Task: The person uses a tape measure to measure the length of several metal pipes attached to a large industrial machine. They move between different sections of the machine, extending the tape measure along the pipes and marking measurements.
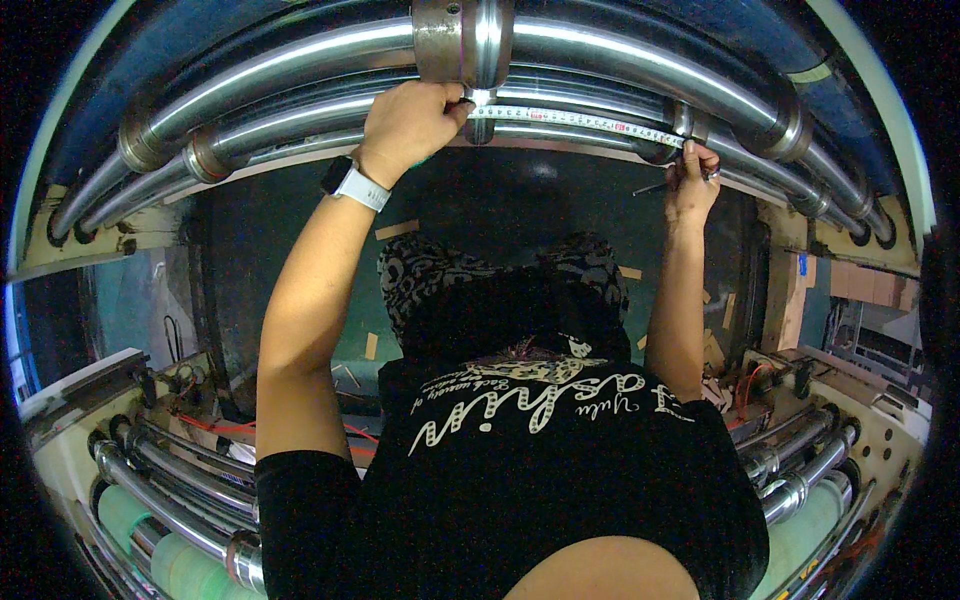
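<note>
Two bare hands on one meas. tape, white w/ black & red marks, stretched approx. straight between them. Tape runs along front of lower shafts, sloping slightly down to R; contact w/ metal: can't tell.

L hand: fingers narrow, thumb & fingertips pinching tape at its L end, just beside the brownish metal collar on the big upper shaft. Back of hand faces cam. Pale-strap watch on L wrist.

R hand: fingers bent, thumb & finger closed on tape at its R end, near a smaller collar on a lower shaft. Thin dark rod sticks out to L from same hand; kind unclear. Exact grip of the other R fingers: can't tell.

Surroundings: polished shafts span betw. pale side frames, R frame incl. Person wears black T-shirt w/ white lettering, & patterned garment below. Cardboard scraps lie about on dk green surface. Red cable at lower L, near second set of shafts; pale green rollers just beside these.
</note>
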Demonstrator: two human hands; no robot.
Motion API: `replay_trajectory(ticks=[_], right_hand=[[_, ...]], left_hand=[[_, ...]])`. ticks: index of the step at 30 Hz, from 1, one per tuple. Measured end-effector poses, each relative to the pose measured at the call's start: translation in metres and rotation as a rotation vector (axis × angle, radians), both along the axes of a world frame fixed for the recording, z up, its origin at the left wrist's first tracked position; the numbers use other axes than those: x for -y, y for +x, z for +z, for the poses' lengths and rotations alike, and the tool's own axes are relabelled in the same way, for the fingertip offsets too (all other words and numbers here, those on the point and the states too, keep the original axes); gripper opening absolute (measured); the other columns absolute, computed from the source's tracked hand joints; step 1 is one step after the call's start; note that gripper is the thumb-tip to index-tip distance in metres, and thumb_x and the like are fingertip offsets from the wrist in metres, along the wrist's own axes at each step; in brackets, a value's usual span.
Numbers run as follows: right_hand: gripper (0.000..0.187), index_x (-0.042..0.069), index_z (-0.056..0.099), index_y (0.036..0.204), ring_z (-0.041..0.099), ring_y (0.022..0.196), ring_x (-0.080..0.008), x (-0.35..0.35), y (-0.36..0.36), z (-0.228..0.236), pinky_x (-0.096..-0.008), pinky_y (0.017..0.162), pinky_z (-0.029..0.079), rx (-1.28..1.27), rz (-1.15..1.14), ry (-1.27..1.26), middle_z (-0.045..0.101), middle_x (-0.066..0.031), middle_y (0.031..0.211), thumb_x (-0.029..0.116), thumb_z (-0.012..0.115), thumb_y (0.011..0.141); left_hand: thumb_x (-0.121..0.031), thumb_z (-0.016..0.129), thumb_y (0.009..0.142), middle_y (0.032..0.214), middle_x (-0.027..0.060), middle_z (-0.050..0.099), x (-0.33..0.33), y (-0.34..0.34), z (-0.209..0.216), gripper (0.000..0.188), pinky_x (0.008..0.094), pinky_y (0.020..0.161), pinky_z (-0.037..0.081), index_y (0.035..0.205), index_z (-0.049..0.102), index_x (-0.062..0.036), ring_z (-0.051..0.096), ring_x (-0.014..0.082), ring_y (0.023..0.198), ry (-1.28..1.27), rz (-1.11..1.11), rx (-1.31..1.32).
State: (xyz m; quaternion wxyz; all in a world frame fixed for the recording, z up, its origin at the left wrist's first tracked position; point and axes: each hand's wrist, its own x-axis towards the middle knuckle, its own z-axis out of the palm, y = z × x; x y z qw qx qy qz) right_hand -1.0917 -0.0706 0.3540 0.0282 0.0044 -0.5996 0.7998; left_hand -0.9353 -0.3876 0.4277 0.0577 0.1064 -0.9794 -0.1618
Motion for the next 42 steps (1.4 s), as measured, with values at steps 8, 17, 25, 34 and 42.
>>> replay_trajectory(ticks=[8,17,25,34,42], right_hand=[[0.014,0.010,0.054,0.077,0.043,0.046,-0.0086,-0.001,-0.002,-0.001,-0.0212,0.041,0.035,0.015,-0.006,0.000,0.051,0.0013,0.062,0.015,0.066,0.077],[0.016,0.010,0.053,0.076,0.043,0.048,-0.0083,-0.001,-0.005,-0.005,-0.0215,0.042,0.035,-0.014,-0.012,-0.004,0.049,0.0018,0.061,0.016,0.068,0.075],[0.016,0.010,0.052,0.075,0.042,0.048,-0.0087,-0.002,-0.005,-0.004,-0.0216,0.042,0.034,-0.025,0.001,-0.033,0.047,0.0014,0.059,0.015,0.067,0.076],[0.016,0.010,0.052,0.073,0.044,0.048,-0.0088,-0.003,-0.004,-0.006,-0.0219,0.041,0.036,-0.055,-0.020,-0.019,0.049,0.0013,0.060,0.013,0.067,0.076],[0.015,0.011,0.051,0.074,0.038,0.047,-0.0070,-0.002,-0.003,-0.005,-0.0217,0.043,0.031,-0.016,-0.036,0.065,0.043,0.0042,0.057,0.014,0.066,0.078]], left_hand=[[-0.036,0.055,0.078,0.071,0.0130,0.061,0.000,0.000,-0.003,0.024,0.0417,0.062,0.047,0.085,0.064,-0.0155,0.059,0.0329,0.070,-0.024,-0.011,-0.047],[-0.035,0.054,0.079,0.067,0.0136,0.059,0.001,0.000,-0.001,0.024,0.0427,0.059,0.045,0.082,0.063,-0.0136,0.058,0.0338,0.066,0.014,-0.021,-0.043],[-0.031,0.052,0.080,0.069,0.0100,0.061,0.001,0.000,0.000,0.021,0.0404,0.061,0.046,0.081,0.063,-0.0132,0.059,0.0302,0.069,-0.013,-0.040,-0.040],[-0.030,0.052,0.080,0.071,0.0099,0.062,0.002,0.001,-0.006,0.020,0.0397,0.062,0.046,0.083,0.064,-0.0140,0.060,0.0289,0.070,-0.061,-0.053,-0.034],[-0.030,0.054,0.079,0.065,0.0114,0.060,0.000,0.001,0.002,0.020,0.0420,0.056,0.045,0.080,0.063,-0.0122,0.059,0.0315,0.065,-0.001,-0.061,-0.076]])
